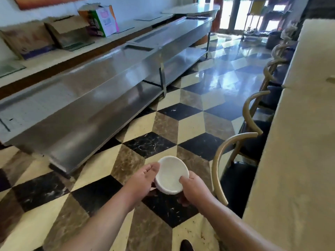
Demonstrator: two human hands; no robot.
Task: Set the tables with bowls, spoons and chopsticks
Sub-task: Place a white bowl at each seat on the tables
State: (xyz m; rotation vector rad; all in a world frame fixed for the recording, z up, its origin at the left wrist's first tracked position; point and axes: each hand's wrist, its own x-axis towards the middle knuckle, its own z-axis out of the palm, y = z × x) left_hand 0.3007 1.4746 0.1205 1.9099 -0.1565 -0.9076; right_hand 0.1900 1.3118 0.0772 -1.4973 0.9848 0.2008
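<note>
We stand in the aisle over the chequered floor [181, 127] with a white bowl [171, 175] carried between both hands at waist height, well apart from any surface. Our left hand [143, 180] cups the bowl's left wall and seems to reach under it, fingers curled up along the rim, so that it likely takes the weight from below; our right hand [194, 191] pinches the near right rim, thumb over the lip and the other fingers hidden beneath. Both hands are thus closed on the bowl, and the bowl looks tipped a little toward us, open side up, so we can see it is empty. Whether one bowl or a small stack is held we cannot tell for sure; a thick white edge shows at the bottom. The long cream table [297, 160] runs along our right, with curved-back chairs [228, 160] pushed in beside it, and the part of it we see carries no bowls, spoons or chopsticks, so we judge the setting of this table has barely started. The steel counter [87, 105] on the left looks like a serving line, not a place to set. A two-handed hold probably suits walking; the next move likely calls for turning right and lowering the bowl in front of a chair.
</note>
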